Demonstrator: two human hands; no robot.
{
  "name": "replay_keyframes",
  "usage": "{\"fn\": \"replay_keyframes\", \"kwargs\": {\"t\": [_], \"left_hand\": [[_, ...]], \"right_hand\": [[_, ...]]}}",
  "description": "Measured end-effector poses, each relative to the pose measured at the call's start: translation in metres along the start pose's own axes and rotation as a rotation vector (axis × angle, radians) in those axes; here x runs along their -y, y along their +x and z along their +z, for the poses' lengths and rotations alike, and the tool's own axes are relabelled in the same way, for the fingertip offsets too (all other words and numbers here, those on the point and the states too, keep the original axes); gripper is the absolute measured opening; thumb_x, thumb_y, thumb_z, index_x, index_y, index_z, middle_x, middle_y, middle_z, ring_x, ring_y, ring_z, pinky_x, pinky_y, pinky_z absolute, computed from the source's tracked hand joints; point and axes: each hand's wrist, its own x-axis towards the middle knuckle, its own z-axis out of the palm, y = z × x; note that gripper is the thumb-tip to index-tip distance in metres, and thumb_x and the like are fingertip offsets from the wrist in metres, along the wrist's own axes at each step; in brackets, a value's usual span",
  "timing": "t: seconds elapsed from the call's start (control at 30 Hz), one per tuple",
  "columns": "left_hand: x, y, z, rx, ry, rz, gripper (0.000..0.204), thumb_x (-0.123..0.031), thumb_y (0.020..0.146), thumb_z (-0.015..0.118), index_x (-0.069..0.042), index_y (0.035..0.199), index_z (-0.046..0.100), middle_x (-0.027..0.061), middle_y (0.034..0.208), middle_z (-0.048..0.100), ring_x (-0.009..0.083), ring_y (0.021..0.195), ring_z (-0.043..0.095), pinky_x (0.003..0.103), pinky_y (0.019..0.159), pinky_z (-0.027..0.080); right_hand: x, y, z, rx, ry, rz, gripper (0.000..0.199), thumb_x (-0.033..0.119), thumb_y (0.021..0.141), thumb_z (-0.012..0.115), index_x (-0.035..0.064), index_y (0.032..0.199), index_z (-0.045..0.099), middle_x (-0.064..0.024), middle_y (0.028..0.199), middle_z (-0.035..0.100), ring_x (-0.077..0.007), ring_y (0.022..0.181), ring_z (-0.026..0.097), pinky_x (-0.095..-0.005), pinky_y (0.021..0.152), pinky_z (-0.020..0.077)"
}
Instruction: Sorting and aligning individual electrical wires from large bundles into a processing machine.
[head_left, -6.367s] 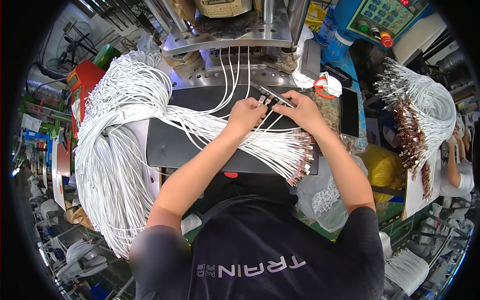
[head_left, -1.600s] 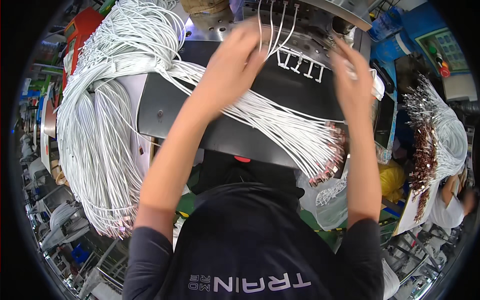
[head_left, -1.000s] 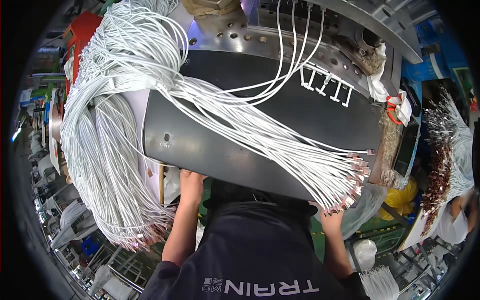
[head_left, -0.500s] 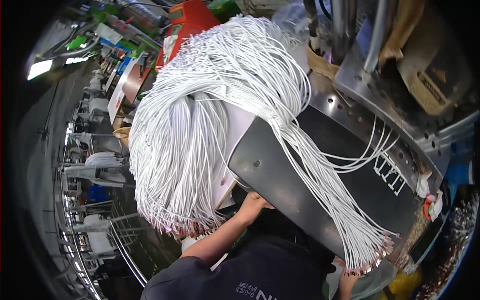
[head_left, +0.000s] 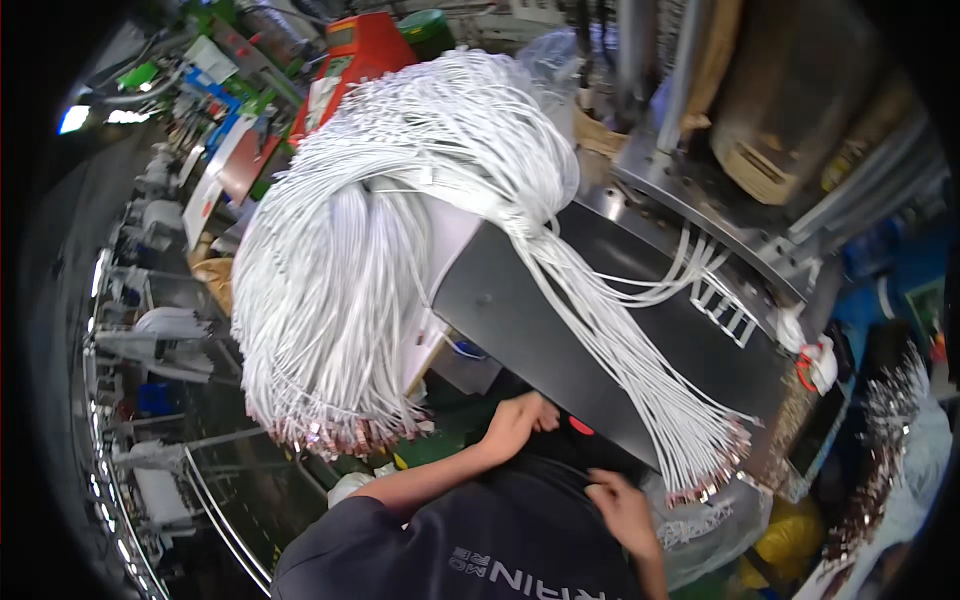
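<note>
A huge bundle of white cables (head_left: 330, 290) with copper-coloured ends is heaped on a pale board. One branch of white cables (head_left: 620, 360) runs across the dark work table (head_left: 490, 300) to its near right edge. My left hand (head_left: 520, 422) is just below the table's near edge, fingers loosely bent and nothing visible in them. Beside it, a small red round thing (head_left: 581, 426) shows at the edge. My right hand (head_left: 622, 510) hovers near my lap, below the cable ends, fingers bent and slightly apart, with no object seen.
Metal machine plate and posts (head_left: 690, 200) stand at the far right, with a white comb-like rack (head_left: 722, 308) before them. A red machine (head_left: 350, 60) is behind the bundle. A clear plastic bag (head_left: 715, 530) hangs at lower right, near a yellow bag (head_left: 790, 535). More cables hang at right.
My left hand has come off the table edge and sits slightly to the right. My right hand has moved left and up from beneath the cable ends toward my lap. The view has shifted.
</note>
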Motion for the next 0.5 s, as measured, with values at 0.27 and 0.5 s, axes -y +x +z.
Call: {"fn": "replay_keyframes", "kwargs": {"t": [0.27, 0.5], "left_hand": [[-0.128, -0.021, 0.111, 0.336, 0.969, 1.246, 0.073, -0.054, 0.075, 0.080, -0.005, 0.126, 0.064, 0.0179, 0.134, 0.061, 0.0343, 0.121, 0.059, 0.046, 0.102, 0.047], [-0.136, 0.033, 0.169, 0.659, 1.204, 1.160, 0.082, -0.043, 0.075, 0.085, -0.003, 0.138, 0.053, 0.0204, 0.140, 0.053, 0.0404, 0.133, 0.047, 0.049, 0.114, 0.036]], "right_hand": [[0.103, 0.000, -0.121, -0.276, 0.029, -0.472, 0.029, 0.011, 0.096, 0.065, 0.0008, 0.122, 0.071, -0.0143, 0.130, 0.067, -0.0284, 0.111, 0.068, -0.0367, 0.096, 0.0521], [0.087, 0.089, -0.166, -0.718, -0.691, -0.702, 0.026, 0.025, 0.099, 0.064, 0.0094, 0.117, 0.075, -0.0189, 0.132, 0.066, -0.0349, 0.135, 0.054, -0.0453, 0.118, 0.0295]]}}
